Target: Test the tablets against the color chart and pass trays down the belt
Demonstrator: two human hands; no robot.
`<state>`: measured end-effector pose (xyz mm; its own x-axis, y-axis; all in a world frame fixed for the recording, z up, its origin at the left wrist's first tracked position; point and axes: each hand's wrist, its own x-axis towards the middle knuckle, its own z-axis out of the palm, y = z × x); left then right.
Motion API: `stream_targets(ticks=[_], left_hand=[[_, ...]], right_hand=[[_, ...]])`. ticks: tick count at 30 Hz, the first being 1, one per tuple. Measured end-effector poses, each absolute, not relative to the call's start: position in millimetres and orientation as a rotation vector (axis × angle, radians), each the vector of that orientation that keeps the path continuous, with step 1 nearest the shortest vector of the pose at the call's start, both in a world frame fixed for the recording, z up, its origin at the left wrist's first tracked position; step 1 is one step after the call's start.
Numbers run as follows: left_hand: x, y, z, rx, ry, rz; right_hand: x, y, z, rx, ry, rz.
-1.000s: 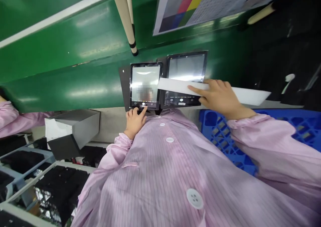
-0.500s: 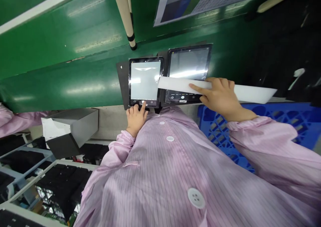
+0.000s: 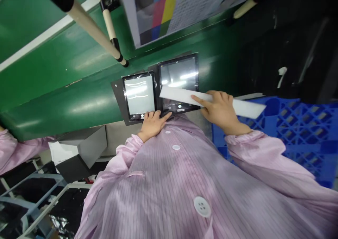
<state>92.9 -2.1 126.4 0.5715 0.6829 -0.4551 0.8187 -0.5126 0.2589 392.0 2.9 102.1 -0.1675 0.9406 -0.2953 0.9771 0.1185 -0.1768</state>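
At the centre of the frame: a bright tablet [image 3: 139, 94] and a dim tablet [image 3: 177, 71], side by side on a green tabletop [image 3: 87, 107], with a white strip [image 3: 175, 93] across the dim one.

Right hand [image 3: 219, 113], right of centre: grasping the strip, one finger extended along it. Left hand [image 3: 153, 124], centre: grasping nothing, fingers spread at the bright tablet's lower edge, one finger pointing to the dim tablet's lower left corner; contact there cannot be told. Dark board [image 3: 118, 94]: beneath the bright tablet, showing at its left. Colour chart [image 3: 162, 12]: upper centre. Blue pallet [image 3: 303, 126]: right. Grey box [image 3: 92, 149]: lower left. Pink sleeve [image 3: 13, 149] of another person: left edge.
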Motion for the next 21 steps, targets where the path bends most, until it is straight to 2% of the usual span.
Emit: stream_targets(ticks=[8, 21], left_hand=[[132.7, 22.5, 123.4, 2.535, 1.092, -0.345], [128.5, 28.4, 129.3, 2.575, 1.003, -0.388]], right_hand=[[434.3, -39.4, 99.9, 2.307, 1.897, -0.487], [440.1, -44.9, 84.9, 2.383, 1.894, -0.591]])
